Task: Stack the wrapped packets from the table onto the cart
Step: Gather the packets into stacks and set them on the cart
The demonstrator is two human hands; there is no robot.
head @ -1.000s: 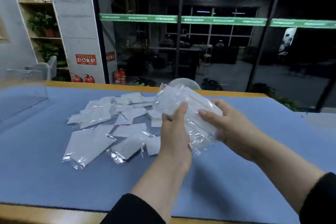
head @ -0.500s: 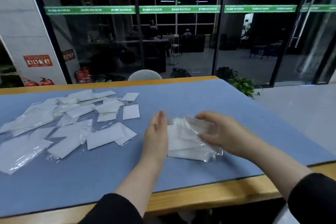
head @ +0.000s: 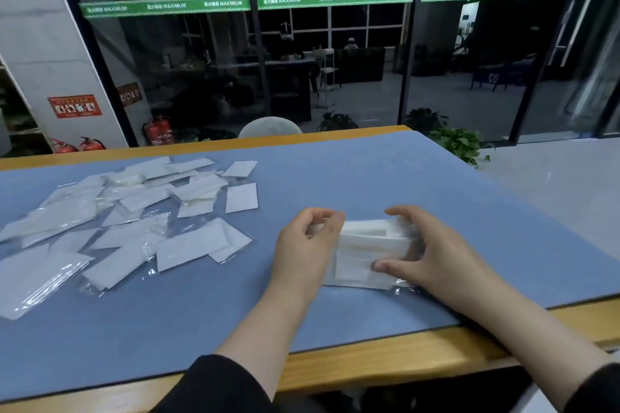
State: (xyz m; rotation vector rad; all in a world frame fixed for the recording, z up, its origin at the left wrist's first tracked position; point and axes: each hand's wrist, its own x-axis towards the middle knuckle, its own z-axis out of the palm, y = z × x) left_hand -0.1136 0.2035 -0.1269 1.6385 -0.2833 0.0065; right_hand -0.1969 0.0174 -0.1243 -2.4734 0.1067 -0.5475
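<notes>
A small stack of white packets in clear plastic wrap [head: 369, 253] is held on the blue felt-like mat [head: 369, 178] covering the wooden-edged table [head: 385, 369], near the table's front edge. The stack is gripped at its left end by the left hand [head: 307, 241], whose fingers are curled round that end. The right end is clasped by the right hand [head: 432, 251], with the thumb laid across the near face of the stack and the fingers bent over the far edge. The underside of the stack appears to rest on the mat. A loose scatter of similar white wrapped packets [head: 134, 221] is spread flat over the mat well to the left of the hands. Black sleeves [head: 218, 386] are seen at both forearms. Behind the table, red fire extinguishers [head: 157, 131] are stood by a dark glass wall [head: 335, 60].
</notes>
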